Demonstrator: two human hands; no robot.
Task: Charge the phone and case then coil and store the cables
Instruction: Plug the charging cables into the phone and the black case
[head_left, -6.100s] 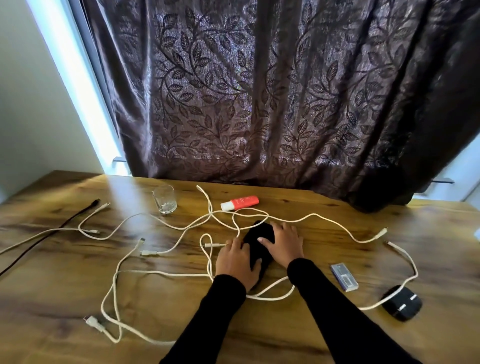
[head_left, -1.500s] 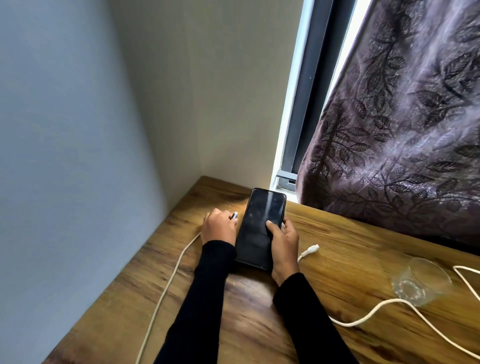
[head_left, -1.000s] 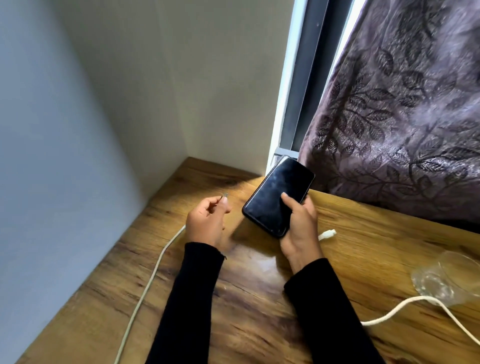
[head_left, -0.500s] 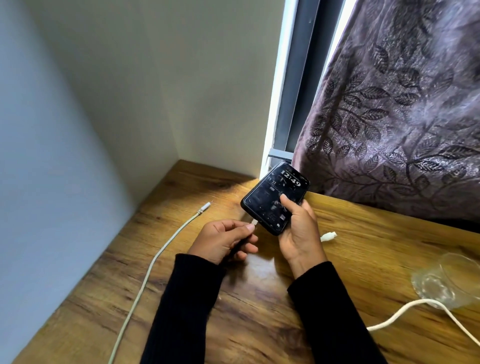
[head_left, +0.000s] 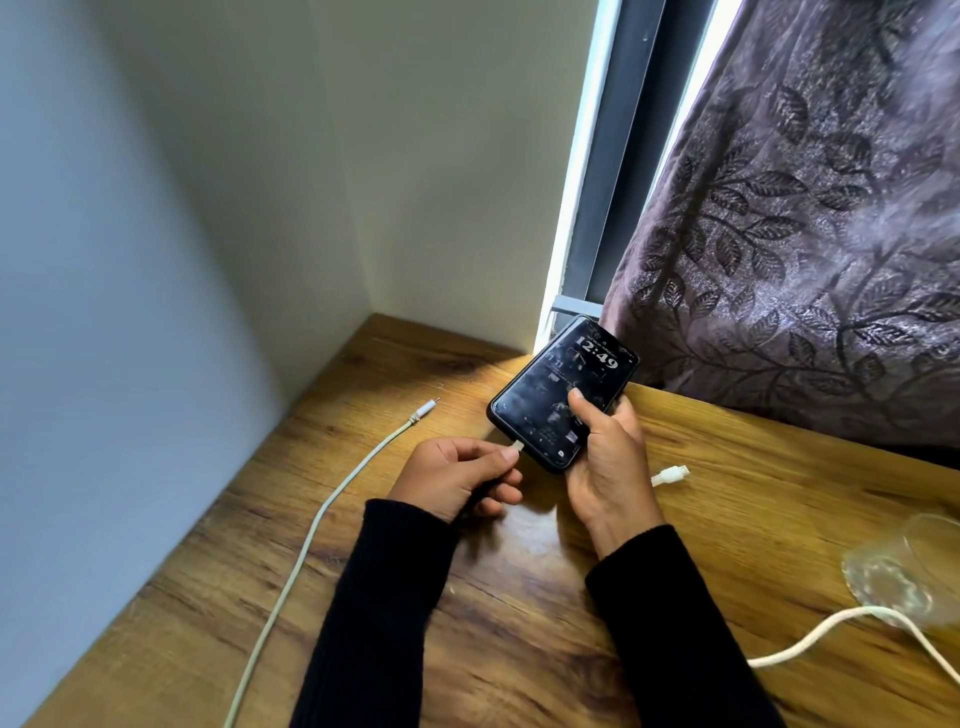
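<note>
My right hand (head_left: 605, 467) grips a black phone (head_left: 563, 389), tilted above the wooden table (head_left: 519, 613), its screen lit and showing 12:49. My left hand (head_left: 457, 480) pinches a white cable plug (head_left: 517, 445) right at the phone's bottom edge; whether it is fully seated I cannot tell. A second white cable (head_left: 311, 525) lies on the table to the left, its free plug (head_left: 426, 410) pointing toward the corner. Another loose white plug (head_left: 670, 475) lies just right of my right hand.
A clear drinking glass (head_left: 904, 571) stands at the right edge, with a white cable (head_left: 810, 636) curving in front of it. Walls close off the table's left side and far corner. A dark leaf-patterned curtain (head_left: 805, 234) hangs behind the table on the right.
Earlier both hands were on the phone among the tangled cables. Since then my right hand lifted the phone, its screen lit up, and my left hand brought a plug to its bottom edge.
</note>
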